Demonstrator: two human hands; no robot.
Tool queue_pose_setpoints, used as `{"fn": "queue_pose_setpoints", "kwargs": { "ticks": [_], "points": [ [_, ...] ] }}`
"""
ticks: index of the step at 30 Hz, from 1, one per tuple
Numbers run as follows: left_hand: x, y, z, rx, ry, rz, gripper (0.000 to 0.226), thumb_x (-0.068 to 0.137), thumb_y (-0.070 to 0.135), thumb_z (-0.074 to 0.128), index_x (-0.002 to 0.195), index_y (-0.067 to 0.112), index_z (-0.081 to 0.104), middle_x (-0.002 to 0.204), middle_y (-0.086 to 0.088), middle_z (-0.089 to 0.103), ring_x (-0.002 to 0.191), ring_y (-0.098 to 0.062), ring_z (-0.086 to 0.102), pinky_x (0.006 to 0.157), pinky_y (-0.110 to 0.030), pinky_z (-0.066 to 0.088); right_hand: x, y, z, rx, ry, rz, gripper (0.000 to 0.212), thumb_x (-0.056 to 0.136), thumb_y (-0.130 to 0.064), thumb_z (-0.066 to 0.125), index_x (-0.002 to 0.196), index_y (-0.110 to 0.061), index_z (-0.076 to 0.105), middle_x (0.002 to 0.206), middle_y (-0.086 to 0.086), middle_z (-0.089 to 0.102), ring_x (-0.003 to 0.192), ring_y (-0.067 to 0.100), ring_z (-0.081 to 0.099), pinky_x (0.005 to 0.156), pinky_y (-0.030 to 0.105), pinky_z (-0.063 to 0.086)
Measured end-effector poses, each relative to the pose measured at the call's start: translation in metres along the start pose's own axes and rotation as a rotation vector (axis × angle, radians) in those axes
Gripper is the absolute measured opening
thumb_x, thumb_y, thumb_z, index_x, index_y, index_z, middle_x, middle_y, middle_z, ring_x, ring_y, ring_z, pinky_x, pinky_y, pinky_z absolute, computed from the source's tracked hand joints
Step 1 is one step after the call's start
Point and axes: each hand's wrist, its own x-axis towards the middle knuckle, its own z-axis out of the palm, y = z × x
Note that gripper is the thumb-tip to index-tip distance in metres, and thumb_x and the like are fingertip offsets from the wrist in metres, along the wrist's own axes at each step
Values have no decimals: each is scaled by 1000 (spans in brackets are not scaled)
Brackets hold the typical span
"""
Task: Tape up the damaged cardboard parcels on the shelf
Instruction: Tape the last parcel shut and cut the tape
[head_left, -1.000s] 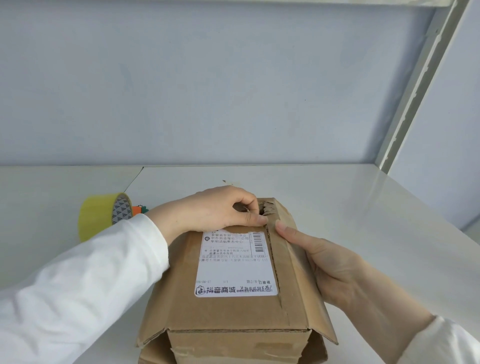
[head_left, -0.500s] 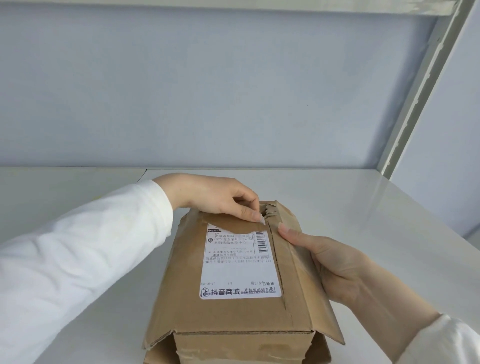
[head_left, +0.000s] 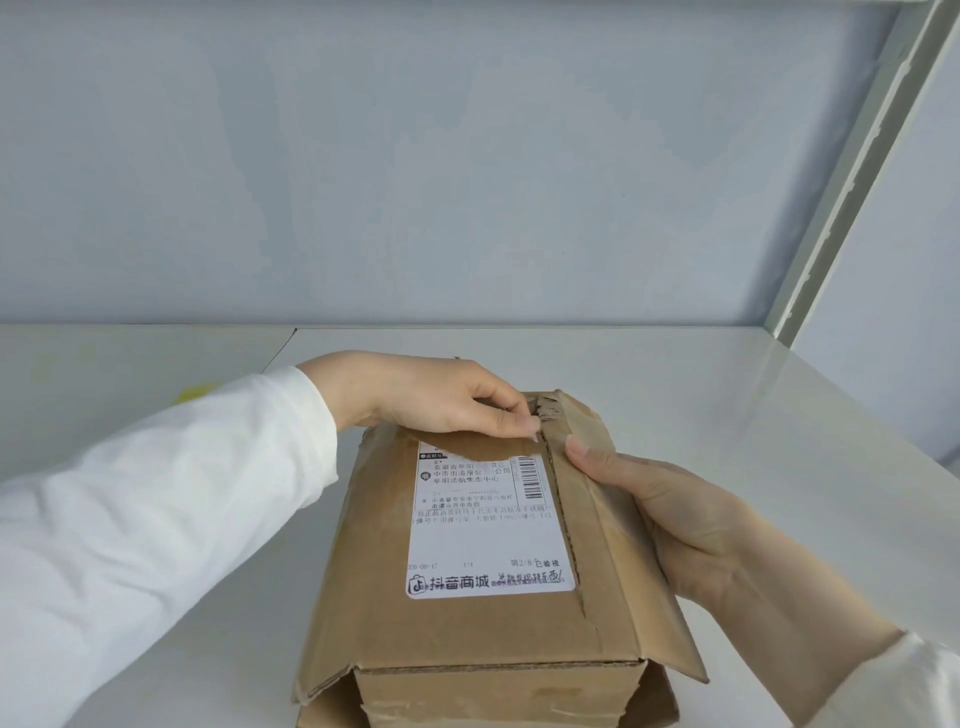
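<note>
Parcel: the brown cardboard parcel (head_left: 467, 623) lies flat on the white shelf (head_left: 727, 415), shipping label (head_left: 483, 530) facing up.
Left hand: the left hand (head_left: 431, 395) has its fingers curled, pinching the torn cardboard at the far end of the seam (head_left: 563, 519).
Right hand: the right hand (head_left: 670, 519) grips the right flap, thumb pressed on top beside the seam.
Step in hand: probably drawing the flaps together; no tape shows across the seam.
Next move: likely calls for one hand to hold the flaps shut while the other fetches tape and covers the torn end first.
Hidden or unclear: the right fingers lie under the flap; a yellow patch (head_left: 195, 396) behind the left sleeve is too blurred to name; the parcel's near end is cut off.
</note>
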Motion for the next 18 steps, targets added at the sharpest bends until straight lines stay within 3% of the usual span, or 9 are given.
{"fn": "queue_pose_setpoints", "kwargs": {
  "ticks": [2,4,6,11,18],
  "points": [
    [0,-3,1,-13,40,51,24,72,61,56,69,38,65,103,5,66,93,-9,60,88,-26,44,0,0,0,-4,9,7,59,55,-24,76,108,0,68,103,17,71,80,27,70,70,36,59],
    [1,-5,3,-34,99,99,19,68,57,62,65,38,66,120,15,61,112,-5,56,101,-25,39,1,0,1,-4,18,8,60,53,-25,77,107,0,69,102,17,71,79,27,70,69,36,59],
    [1,-6,4,-78,123,128,15,67,52,63,60,38,65,127,29,52,121,6,47,104,-17,32,1,1,1,-14,34,-6,59,53,-24,77,106,0,68,101,18,71,79,28,70,70,36,59],
    [-1,-9,7,-194,155,194,14,72,41,62,67,29,64,131,27,51,121,11,46,96,-2,31,2,3,2,-34,73,-35,59,51,-22,78,104,1,69,98,17,72,80,28,70,70,36,59],
    [2,-6,9,-53,177,126,17,75,46,63,67,31,61,134,28,46,124,7,41,103,-16,27,-3,-1,5,-48,90,-56,49,58,-22,75,101,0,70,95,17,73,71,25,70,63,32,60]
  ]
}}
